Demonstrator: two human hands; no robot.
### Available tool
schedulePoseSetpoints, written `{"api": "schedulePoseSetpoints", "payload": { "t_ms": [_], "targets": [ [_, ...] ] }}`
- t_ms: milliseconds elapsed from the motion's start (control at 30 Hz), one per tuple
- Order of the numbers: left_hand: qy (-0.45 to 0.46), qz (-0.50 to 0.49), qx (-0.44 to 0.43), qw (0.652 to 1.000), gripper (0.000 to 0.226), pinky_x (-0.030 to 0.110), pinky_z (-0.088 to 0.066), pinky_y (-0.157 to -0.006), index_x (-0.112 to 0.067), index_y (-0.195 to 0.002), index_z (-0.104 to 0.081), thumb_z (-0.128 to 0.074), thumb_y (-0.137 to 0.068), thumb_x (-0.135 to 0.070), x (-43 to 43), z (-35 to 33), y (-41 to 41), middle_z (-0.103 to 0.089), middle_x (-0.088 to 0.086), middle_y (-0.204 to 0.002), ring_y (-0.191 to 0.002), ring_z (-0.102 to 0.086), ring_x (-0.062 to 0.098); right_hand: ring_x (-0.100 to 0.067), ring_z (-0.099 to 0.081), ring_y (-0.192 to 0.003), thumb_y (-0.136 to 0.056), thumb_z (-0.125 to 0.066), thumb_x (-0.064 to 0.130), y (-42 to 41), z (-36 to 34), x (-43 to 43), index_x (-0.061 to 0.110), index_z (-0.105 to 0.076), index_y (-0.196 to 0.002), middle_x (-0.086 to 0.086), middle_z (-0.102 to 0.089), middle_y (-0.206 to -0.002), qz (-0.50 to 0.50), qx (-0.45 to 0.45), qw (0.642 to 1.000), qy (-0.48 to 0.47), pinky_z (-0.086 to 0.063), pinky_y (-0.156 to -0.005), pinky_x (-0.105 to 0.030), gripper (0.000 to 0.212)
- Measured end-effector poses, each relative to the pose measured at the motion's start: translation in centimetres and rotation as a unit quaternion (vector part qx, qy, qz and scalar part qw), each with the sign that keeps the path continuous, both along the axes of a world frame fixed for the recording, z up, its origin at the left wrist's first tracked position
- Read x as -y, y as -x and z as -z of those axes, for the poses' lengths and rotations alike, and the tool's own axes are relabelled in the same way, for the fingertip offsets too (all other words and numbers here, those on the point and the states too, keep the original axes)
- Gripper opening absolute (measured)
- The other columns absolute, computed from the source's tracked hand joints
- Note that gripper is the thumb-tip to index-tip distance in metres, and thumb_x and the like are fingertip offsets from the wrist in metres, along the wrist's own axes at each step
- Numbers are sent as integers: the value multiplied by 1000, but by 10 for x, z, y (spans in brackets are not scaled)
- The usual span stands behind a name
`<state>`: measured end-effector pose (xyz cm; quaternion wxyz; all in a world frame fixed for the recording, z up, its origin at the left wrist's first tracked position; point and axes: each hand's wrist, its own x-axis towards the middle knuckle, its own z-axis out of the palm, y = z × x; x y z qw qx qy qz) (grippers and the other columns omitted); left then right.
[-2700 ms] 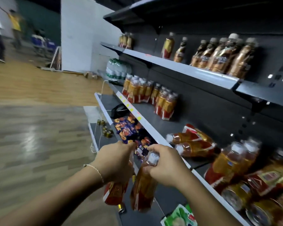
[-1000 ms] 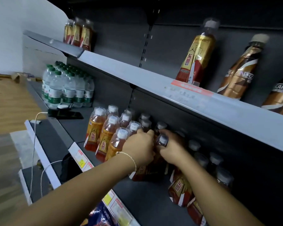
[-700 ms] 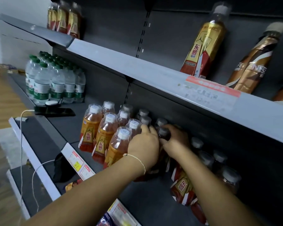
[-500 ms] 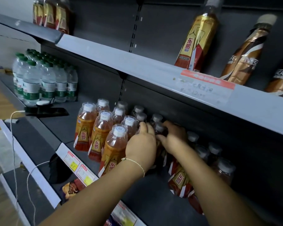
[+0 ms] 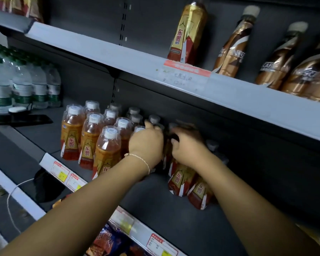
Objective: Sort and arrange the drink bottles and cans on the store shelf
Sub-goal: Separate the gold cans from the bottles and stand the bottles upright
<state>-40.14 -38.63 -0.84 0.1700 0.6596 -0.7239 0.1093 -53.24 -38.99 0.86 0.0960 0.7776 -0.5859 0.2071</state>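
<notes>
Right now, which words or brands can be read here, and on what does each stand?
"东鹏": gold bottle.
"东鹏": orange bottles.
"NES", cut off: brown bottle.
"CAF", cut off: next brown bottle.
Price tags and red label: too blurred.

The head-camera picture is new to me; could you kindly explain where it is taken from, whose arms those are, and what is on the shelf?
No machine here: a person wears a wide-angle camera on the head, looking forward and down, so both bare arms are their own. The left hand and the right hand reach into the dark grey metal shelf. On it are orange plastic drink bottles with white caps, clear water bottles with green labels and a flat black phone. Each hand curls round the top of one orange bottle, though the right is blurred. Above stand a tall gold-and-red bottle and brown coffee bottles.
</notes>
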Motion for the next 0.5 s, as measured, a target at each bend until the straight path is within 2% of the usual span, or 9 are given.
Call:
{"api": "schedulePoseSetpoints", "payload": {
  "t_ms": [67,167,333,433,500],
  "targets": [
    [42,45,5,998,25,35,-37,-60,-10,-115,-55,-50,-93,-20,-12,-9,20,-54,17,-120,-93,-65,34,-28,-44,-131,-91,-53,21,21,-7,-13,18,-64,-123,-8,-56,-136,22,5,1000,-11,-36,-106,-27,35],
    [96,129,-17,987,23,32,-37,-59,-15,-110,-62,-53,-90,-23,-29,-17,63,-64,11,-105,-87,-67,31,-29,-47,-129,-93,-52,30,59,-21,-34,20,-62,-128,-8,-52,-141,86,23,996,-29,-36,-107,-30,37],
    [97,291,-89,948,40,35,-48,-66,-17,-125,-54,-51,-90,-35,-60,-25,142,-63,12,-111,-92,-64,36,-34,-53,-120,-92,-53,26,138,-34,-87,21,-64,-105,-11,-60,-127,160,23,986,-52,-41,-98,-32,18],
    [72,374,-134,915,38,41,-53,-75,-18,-123,-58,-53,-88,-32,-80,-27,193,-63,16,-112,-96,-63,38,-34,-53,-122,-90,-61,23,191,-39,-128,21,-61,-124,-10,-57,-133,209,34,975,-70,-45,-101,-36,34],
    [47,420,-155,893,39,42,-53,-78,-18,-122,-58,-53,-86,-34,-93,-28,228,-62,16,-114,-99,-61,38,-32,-55,-119,-89,-64,24,224,-40,-158,22,-59,-129,-9,-57,-133,238,37,968,-73,-48,-100,-39,40]
  ]
}}
